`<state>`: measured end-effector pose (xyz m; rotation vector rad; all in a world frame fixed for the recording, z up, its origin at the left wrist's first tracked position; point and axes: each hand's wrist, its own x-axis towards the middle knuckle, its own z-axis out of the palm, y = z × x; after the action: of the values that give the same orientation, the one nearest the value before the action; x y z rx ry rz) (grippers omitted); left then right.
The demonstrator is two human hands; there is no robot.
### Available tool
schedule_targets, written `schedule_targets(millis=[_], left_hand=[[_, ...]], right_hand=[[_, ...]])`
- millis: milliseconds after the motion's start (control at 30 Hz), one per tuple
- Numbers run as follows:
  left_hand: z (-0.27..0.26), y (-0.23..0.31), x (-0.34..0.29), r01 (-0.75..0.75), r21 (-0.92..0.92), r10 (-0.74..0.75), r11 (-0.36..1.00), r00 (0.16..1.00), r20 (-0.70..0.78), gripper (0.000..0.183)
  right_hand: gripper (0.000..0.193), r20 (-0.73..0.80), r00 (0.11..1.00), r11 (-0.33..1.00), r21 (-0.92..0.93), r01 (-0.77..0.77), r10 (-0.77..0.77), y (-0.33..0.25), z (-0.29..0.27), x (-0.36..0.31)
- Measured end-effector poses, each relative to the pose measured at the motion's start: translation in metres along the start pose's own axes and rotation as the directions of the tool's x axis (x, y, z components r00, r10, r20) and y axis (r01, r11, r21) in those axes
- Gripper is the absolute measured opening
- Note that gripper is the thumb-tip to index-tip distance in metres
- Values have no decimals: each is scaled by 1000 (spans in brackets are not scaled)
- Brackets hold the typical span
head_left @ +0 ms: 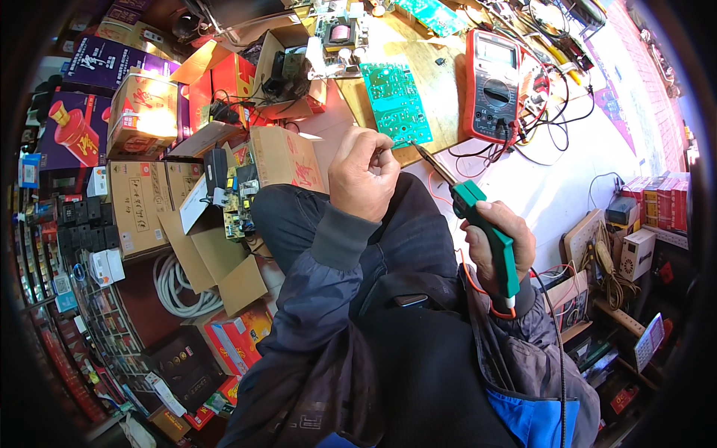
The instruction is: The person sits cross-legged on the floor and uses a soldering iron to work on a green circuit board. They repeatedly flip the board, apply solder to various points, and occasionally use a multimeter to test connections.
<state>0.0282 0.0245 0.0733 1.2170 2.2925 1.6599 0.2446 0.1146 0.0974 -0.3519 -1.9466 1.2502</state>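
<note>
My right hand [502, 245] is wrapped round the handle of a green gun-shaped soldering iron [489, 231]. Its thin tip points up and left to the lower edge of a green circuit board [394, 101], which lies on a wooden tabletop [441, 93]. Close by the tip, my left hand [366, 175] is closed in a pinch at the board's lower left corner. Something thin and dark seems to stick out from those fingertips toward the tip; what it is stays too small to tell.
A red-rimmed multimeter [494, 86] with tangled leads lies right of the board. Behind stands a transformer assembly [340, 33]. Cardboard boxes [287, 157] and a coiled white cable [183, 287] crowd the left. A black cord [554, 321] runs down by my right arm.
</note>
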Motion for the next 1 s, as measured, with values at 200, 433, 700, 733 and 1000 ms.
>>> schedule_targets(millis=[200,433,700,733,1000], left_hand=[[0,-3,0,-12,4,12,1000,1000,10,19],[1,-3,-1,3,-16,-3,1000,1000,17,18],[1,-3,-1,-4,-13,4,1000,1000,18,18],[2,-3,-1,-2,-13,2,1000,1000,17,18],[2,-3,-2,11,-22,-11,1000,1000,17,18]], right_hand=[[36,69,998,998,-58,-7,11,0,-4,-1],[39,-15,1000,1000,-16,6,-6,3,4,1],[40,-15,1000,1000,13,4,-4,4,5,1],[38,7,1000,1000,-16,0,0,3,3,0],[41,-12,1000,1000,1,-4,4,3,5,1]])
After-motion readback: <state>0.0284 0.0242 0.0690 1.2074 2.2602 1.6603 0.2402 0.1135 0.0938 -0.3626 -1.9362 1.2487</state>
